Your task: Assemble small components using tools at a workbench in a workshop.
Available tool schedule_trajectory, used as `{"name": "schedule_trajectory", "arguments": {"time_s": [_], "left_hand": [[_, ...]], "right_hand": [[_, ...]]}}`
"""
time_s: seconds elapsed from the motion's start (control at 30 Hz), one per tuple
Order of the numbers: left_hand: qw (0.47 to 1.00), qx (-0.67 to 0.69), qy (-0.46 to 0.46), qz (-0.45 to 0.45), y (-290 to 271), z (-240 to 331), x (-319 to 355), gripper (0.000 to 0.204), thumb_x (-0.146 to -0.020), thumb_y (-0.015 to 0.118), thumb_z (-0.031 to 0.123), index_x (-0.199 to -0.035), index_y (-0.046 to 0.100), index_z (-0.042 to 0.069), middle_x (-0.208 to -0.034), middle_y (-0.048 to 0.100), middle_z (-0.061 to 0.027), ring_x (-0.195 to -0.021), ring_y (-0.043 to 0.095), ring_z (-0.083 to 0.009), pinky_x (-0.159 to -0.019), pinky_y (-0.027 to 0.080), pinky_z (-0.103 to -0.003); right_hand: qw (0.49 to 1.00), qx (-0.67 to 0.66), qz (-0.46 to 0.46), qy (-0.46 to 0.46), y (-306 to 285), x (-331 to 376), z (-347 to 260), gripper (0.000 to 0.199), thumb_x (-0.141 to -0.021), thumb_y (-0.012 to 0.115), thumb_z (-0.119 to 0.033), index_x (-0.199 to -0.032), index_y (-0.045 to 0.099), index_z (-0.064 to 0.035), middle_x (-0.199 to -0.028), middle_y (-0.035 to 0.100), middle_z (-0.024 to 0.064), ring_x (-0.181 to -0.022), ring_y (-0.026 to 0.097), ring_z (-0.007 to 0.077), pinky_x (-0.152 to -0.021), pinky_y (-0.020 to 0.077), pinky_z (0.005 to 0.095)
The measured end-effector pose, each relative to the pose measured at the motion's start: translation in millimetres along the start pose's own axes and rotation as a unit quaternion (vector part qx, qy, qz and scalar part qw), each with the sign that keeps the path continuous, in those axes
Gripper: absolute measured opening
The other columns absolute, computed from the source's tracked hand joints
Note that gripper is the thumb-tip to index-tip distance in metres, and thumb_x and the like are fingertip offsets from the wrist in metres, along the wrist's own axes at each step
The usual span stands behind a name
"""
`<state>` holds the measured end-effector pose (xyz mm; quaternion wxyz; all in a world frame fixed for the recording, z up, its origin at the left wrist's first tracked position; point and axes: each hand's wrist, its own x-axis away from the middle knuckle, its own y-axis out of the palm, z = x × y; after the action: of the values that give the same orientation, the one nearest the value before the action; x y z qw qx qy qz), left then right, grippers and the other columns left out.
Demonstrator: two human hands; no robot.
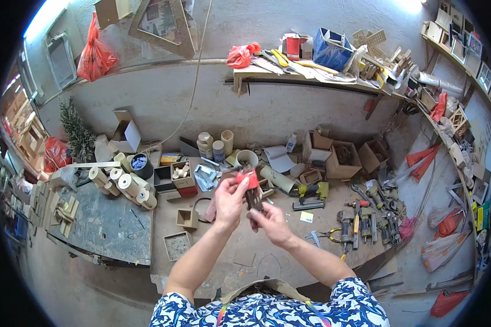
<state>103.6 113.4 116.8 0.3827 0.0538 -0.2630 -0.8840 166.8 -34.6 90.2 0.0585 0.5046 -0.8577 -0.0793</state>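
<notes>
Above the middle of the workbench (244, 260), a small tool with a red top and a dark slotted body (253, 198) is between my two hands; its exact kind I cannot make out. My left hand (230, 201) is closed round its red upper end, thumb lying along the red part. Lower down, my right hand (273, 223) pinches the dark end between thumb and fingers. Behind the tool stand a pale round tub (247, 158) and a pale tube (277, 178). A yellow-green and black power tool (313, 191) lies to their right.
On the bench's right lie several air tools (346, 222), pliers (331, 235) and a caliper (313, 238). Wooden boxes (343, 159) stand along the wall. Left are a small wooden box (187, 219), a shallow tray (177, 246) and a dark table (112, 220) with wooden cylinders (127, 184).
</notes>
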Motion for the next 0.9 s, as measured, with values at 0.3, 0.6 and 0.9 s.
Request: {"name": "schedule_trajectory", "arguments": {"time_s": [0.3,0.6,0.9], "left_hand": [[0.986,-0.014,0.094,-0.136,66.5,93.4,-75.4,0.037,-0.103,0.074,0.02,-0.127,0.06,-0.005,-0.114,0.073,-0.0142,-0.098,0.074,-0.0187,-0.084,0.062,-0.03],[0.985,-0.075,-0.058,-0.144,-16.0,16.3,-66.8,0.034,-0.107,0.066,0.022,-0.126,0.061,-0.006,-0.12,0.072,-0.019,-0.106,0.075,-0.0264,-0.096,0.062,-0.037],[0.962,-0.055,-0.262,0.058,-189.5,-99.8,45.3,0.039,-0.104,0.071,0.025,-0.125,0.061,-0.005,-0.115,0.073,-0.0181,-0.103,0.076,-0.0302,-0.091,0.064,-0.042]], "right_hand": [[0.992,-0.099,0.027,-0.079,-22.4,-85.1,-151.6,0.015,-0.109,0.061,-0.014,-0.112,0.066,-0.0001,-0.089,0.066,0.0019,-0.067,0.059,0.0076,-0.057,0.0485,0.0247],[0.994,-0.057,0.076,-0.057,-103.7,-275.9,-264.7,0.014,-0.107,0.066,-0.016,-0.108,0.067,-0.0017,-0.087,0.066,0.0016,-0.069,0.059,0.007,-0.056,0.0506,0.0219],[0.992,0.027,0.106,0.059,-128.2,-340.6,-275.3,0.011,-0.104,0.07,-0.014,-0.105,0.066,-0.0038,-0.079,0.068,0.0036,-0.063,0.063,0.0093,-0.048,0.0528,0.022]]}}
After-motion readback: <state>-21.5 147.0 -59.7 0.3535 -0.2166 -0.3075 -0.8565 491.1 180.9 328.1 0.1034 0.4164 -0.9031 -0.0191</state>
